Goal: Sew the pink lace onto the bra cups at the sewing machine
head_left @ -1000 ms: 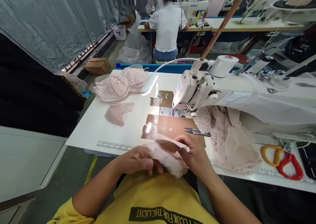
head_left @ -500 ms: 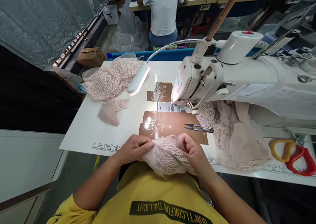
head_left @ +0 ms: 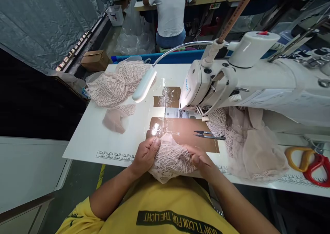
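Between my two hands is a piece of pale pink lace fabric (head_left: 171, 160), bunched over the table's front edge. My left hand (head_left: 147, 154) pinches its left side, thumb on top. On its right side, my right hand (head_left: 199, 158) grips the lace between thumb and fingers. Just beyond my hands lies a brown taped sheet (head_left: 177, 125) with dark thread snips (head_left: 208, 134) on it. Behind that stands a white sewing machine (head_left: 213, 84), its needle area lit. More lace and sheer fabric (head_left: 257, 151) lies in a heap to the right of my right hand.
A lace pile (head_left: 110, 88) and a small sheer piece (head_left: 116, 119) lie on the table's left. A lamp (head_left: 144, 84) on a bendable neck hangs over the middle. Scissors with red and yellow handles (head_left: 317, 168) rest at far right. Ahead, a person (head_left: 171, 14) sits facing away.
My hands have shifted the lace slightly and turned it, so a sheer corner now points up toward the machine. My left hand has moved closer in, with its thumb raised.
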The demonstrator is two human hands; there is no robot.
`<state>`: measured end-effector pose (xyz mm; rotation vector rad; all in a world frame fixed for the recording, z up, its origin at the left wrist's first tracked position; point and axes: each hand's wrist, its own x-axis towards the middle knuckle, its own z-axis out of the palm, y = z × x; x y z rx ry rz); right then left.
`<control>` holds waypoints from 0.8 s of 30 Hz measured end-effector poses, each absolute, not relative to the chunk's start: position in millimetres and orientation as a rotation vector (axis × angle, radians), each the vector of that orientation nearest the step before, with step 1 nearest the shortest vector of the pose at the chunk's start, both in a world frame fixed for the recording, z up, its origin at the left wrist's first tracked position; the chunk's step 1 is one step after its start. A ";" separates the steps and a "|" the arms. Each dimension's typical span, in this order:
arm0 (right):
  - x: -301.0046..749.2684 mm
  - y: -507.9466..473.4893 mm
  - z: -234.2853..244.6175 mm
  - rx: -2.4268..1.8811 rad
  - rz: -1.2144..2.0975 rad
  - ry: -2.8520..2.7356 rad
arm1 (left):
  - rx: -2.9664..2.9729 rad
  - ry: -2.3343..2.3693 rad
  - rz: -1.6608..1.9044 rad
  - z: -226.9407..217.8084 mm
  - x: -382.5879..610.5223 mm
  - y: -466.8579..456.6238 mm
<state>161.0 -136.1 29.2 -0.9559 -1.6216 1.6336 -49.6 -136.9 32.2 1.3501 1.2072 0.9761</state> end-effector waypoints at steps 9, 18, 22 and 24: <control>147.7 -136.8 31.6 -1.011 1.666 -1.602 | 1.506 1.059 0.827 30.0 -51.5 -135.8; 148.0 -145.5 18.3 -1.059 1.693 -0.866 | 0.381 0.664 0.935 33.7 -60.2 -145.2; 142.5 -143.2 26.1 -1.069 1.590 -1.228 | 0.370 0.587 0.829 35.0 -44.0 -163.6; 138.8 -143.3 29.1 -1.106 1.510 -1.364 | 0.368 0.666 0.900 33.4 -35.2 -166.8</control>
